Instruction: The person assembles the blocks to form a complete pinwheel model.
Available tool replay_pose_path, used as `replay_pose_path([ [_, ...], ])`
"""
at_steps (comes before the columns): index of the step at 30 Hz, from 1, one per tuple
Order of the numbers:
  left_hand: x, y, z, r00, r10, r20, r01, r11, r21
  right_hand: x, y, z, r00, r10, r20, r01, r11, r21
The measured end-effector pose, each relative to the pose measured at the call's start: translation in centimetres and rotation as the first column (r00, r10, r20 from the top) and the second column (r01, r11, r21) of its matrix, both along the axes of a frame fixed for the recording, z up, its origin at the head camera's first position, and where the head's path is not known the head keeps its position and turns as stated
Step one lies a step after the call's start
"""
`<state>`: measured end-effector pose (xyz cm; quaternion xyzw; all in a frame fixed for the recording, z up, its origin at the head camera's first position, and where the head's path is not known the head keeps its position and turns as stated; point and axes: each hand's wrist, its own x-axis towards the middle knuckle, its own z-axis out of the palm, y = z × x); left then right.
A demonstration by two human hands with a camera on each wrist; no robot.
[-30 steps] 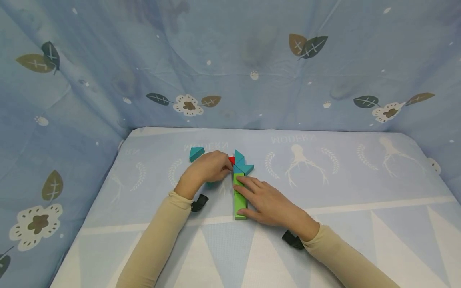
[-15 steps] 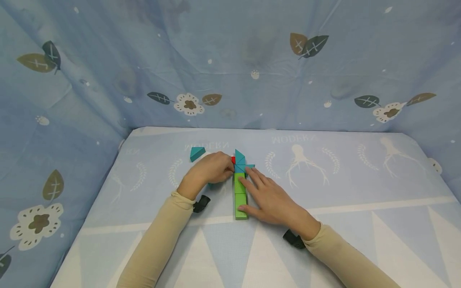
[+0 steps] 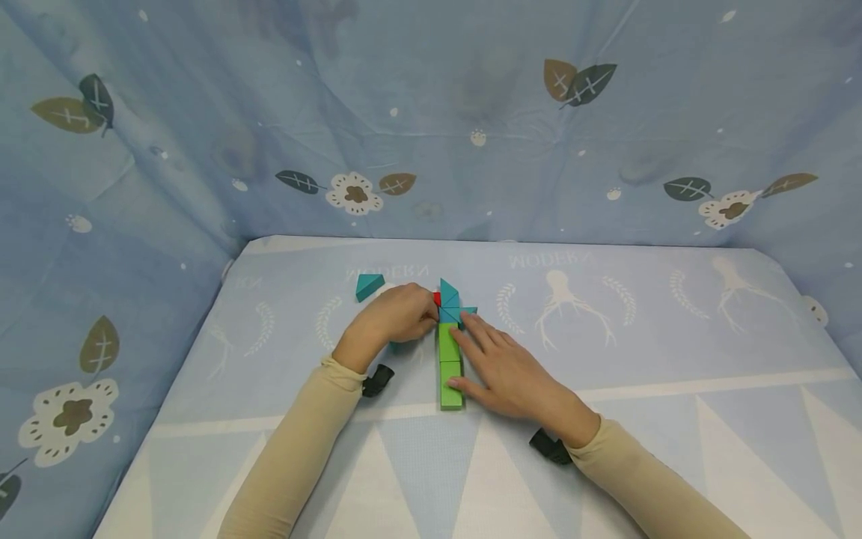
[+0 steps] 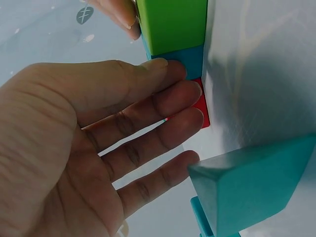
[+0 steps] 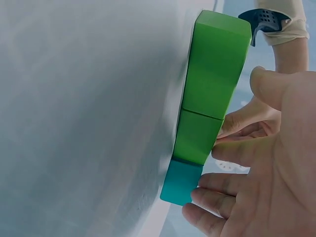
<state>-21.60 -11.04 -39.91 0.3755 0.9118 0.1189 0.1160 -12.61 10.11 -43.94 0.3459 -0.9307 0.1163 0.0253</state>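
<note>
Two green blocks (image 3: 450,394) lie end to end in a line on the table. Several teal triangular blocks (image 3: 449,294) continue it at the far end, with a red block (image 3: 437,299) on their left side. My left hand (image 3: 397,314) is at the left of the teal group; in the left wrist view its thumb and fingertips touch the blue-teal side and the red block (image 4: 202,106). Along the opposite side, my right hand (image 3: 508,374) has its fingers extended, the tips against the green blocks and the teal end block (image 5: 180,182).
A loose teal triangular block (image 3: 369,286) lies at the back left. Another teal piece (image 3: 397,346) is partly hidden under the left hand. Behind the table (image 3: 673,322) hangs a blue patterned cloth (image 3: 471,90).
My right hand has shifted from over the green blocks to their right side, its fingertips reaching farther toward the teal blocks. The left hand has barely moved.
</note>
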Motion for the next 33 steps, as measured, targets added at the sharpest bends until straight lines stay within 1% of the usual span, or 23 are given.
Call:
replay_pose_path([
  [6,0.12,0.07,0.13,1.0,-0.01,0.002,0.01,1.0,0.002,0.01,0.03,0.17,0.999,0.001,0.044,-0.001,1.0,-0.006],
  [13,0.13,0.13,0.11,1.0,0.001,0.018,-0.001,1.0,-0.004,-0.02,0.03,0.18,0.999,0.005,0.041,-0.005,1.0,-0.004],
  [29,0.24,0.21,0.17,1.0,0.004,0.003,-0.004,1.0,-0.012,-0.08,0.09,0.2,0.999,0.013,0.04,-0.013,1.0,-0.009],
  [31,0.18,-0.01,0.4,1.0,0.014,-0.002,-0.014,1.0,-0.005,-0.07,0.1,0.28,0.999,0.012,0.043,-0.012,1.0,-0.013],
  [33,0.05,-0.46,0.86,0.999,0.047,0.001,-0.047,0.999,0.004,-0.04,0.15,0.36,0.999,0.013,0.044,-0.012,1.0,-0.02],
])
